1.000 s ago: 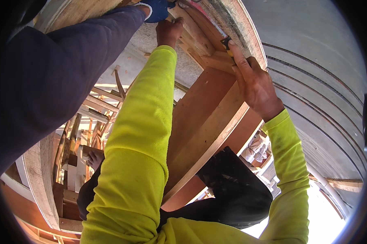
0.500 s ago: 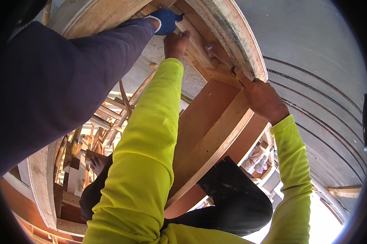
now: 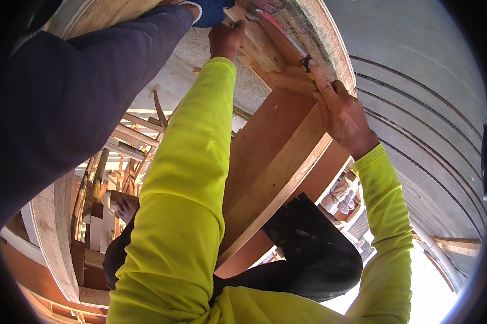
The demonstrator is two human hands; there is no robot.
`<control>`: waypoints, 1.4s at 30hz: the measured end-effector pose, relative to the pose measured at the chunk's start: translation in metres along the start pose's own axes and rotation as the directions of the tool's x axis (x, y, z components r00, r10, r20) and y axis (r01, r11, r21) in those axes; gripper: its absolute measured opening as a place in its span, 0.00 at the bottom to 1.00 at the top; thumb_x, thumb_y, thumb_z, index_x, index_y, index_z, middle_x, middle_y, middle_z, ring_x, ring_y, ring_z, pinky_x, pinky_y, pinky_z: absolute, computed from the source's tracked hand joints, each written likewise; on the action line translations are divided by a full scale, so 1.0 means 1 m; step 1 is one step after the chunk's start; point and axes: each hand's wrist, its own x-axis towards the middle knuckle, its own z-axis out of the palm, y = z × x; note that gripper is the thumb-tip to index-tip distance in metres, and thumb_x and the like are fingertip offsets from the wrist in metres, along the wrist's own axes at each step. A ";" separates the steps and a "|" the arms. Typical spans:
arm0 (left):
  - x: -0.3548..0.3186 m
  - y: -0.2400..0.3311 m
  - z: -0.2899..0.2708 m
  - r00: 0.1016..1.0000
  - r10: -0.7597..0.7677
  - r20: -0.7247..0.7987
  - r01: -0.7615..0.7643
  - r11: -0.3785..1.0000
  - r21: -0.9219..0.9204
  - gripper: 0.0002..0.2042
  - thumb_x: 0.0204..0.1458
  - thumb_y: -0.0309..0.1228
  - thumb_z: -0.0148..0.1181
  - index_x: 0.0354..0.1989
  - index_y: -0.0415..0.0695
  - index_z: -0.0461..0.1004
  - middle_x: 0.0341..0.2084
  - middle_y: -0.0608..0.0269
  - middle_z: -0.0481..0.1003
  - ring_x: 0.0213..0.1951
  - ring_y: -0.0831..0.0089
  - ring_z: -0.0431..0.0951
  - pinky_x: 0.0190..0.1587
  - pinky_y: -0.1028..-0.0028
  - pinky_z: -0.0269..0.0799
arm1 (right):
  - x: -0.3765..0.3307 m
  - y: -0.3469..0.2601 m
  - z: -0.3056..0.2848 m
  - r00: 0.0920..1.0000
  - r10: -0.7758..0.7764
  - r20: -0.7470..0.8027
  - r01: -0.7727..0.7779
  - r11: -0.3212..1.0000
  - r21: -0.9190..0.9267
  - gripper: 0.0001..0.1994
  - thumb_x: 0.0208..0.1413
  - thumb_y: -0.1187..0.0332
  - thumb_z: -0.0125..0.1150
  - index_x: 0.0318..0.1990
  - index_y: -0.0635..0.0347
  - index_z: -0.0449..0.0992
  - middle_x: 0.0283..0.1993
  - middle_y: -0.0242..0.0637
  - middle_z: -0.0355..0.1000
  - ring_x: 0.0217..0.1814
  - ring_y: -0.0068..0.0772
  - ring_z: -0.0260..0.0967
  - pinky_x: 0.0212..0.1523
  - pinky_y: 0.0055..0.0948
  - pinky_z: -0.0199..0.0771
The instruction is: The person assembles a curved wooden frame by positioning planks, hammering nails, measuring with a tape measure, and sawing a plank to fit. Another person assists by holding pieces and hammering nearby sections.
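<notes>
My left hand (image 3: 225, 39) reaches far forward in a yellow-green sleeve, its fingers closed around a wooden batten (image 3: 257, 46) of a curved timber frame. My right hand (image 3: 340, 114) grips the edge of a reddish-brown wooden beam (image 3: 278, 162) in that frame. Its forefinger stretches toward a small black piece (image 3: 306, 63) on the curved rim (image 3: 321, 40). A co-worker's arm in a dark blue sleeve (image 3: 86, 92) crosses from the left. That arm's blue-gloved hand (image 3: 211, 11) sits right beside my left hand.
Grey ribbed curved sheeting (image 3: 416, 124) fills the right side. A stack of loose timber offcuts (image 3: 105, 183) lies at the lower left, beside a curved wooden rib (image 3: 51, 237). My dark trouser leg (image 3: 313, 259) is below the beam.
The frame and both my hands sit a little higher and further right in the picture. The co-worker's gloved hand has shifted toward the top edge. My grips look unchanged.
</notes>
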 end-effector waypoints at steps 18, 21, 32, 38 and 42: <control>-0.003 0.000 0.001 0.997 -0.051 0.051 0.052 0.999 -0.012 0.34 0.52 0.54 0.64 0.42 0.24 0.79 0.44 0.26 0.77 0.54 0.41 0.78 0.57 0.57 0.73 | 0.005 -0.004 -0.007 1.000 0.013 0.029 -0.013 1.000 -0.017 0.37 0.61 0.76 0.50 0.77 0.34 0.51 0.39 0.51 0.71 0.35 0.58 0.78 0.38 0.51 0.83; -0.005 0.004 -0.002 1.000 -0.006 -0.029 0.006 1.000 -0.012 0.34 0.53 0.54 0.64 0.42 0.24 0.79 0.45 0.26 0.77 0.54 0.41 0.78 0.57 0.57 0.74 | 0.002 -0.004 -0.007 0.997 0.006 0.071 -0.004 1.000 -0.019 0.39 0.60 0.78 0.50 0.77 0.35 0.50 0.37 0.50 0.69 0.33 0.59 0.76 0.36 0.52 0.81; 0.007 -0.008 0.006 0.989 0.073 -0.131 -0.057 0.990 0.125 0.28 0.57 0.53 0.62 0.30 0.32 0.82 0.26 0.54 0.83 0.24 0.65 0.80 0.30 0.67 0.76 | 0.007 -0.011 -0.016 0.997 -0.019 0.074 0.023 0.998 -0.060 0.33 0.64 0.74 0.51 0.76 0.42 0.53 0.36 0.53 0.71 0.31 0.59 0.74 0.33 0.52 0.77; 0.004 -0.004 0.005 0.999 -0.017 -0.046 0.021 0.995 0.095 0.28 0.57 0.53 0.61 0.29 0.33 0.82 0.24 0.55 0.82 0.27 0.64 0.81 0.33 0.66 0.76 | 0.003 -0.010 -0.009 0.996 0.054 0.075 -0.051 0.998 -0.035 0.37 0.60 0.77 0.50 0.76 0.38 0.52 0.36 0.50 0.71 0.34 0.57 0.77 0.36 0.52 0.81; -0.002 0.000 0.000 0.994 0.059 -0.094 -0.042 0.984 0.174 0.28 0.56 0.52 0.61 0.29 0.33 0.82 0.25 0.52 0.82 0.29 0.62 0.82 0.38 0.65 0.76 | -0.001 -0.010 -0.011 0.993 -0.017 0.117 0.028 0.995 -0.098 0.36 0.61 0.76 0.52 0.76 0.41 0.53 0.33 0.51 0.69 0.28 0.58 0.73 0.31 0.52 0.78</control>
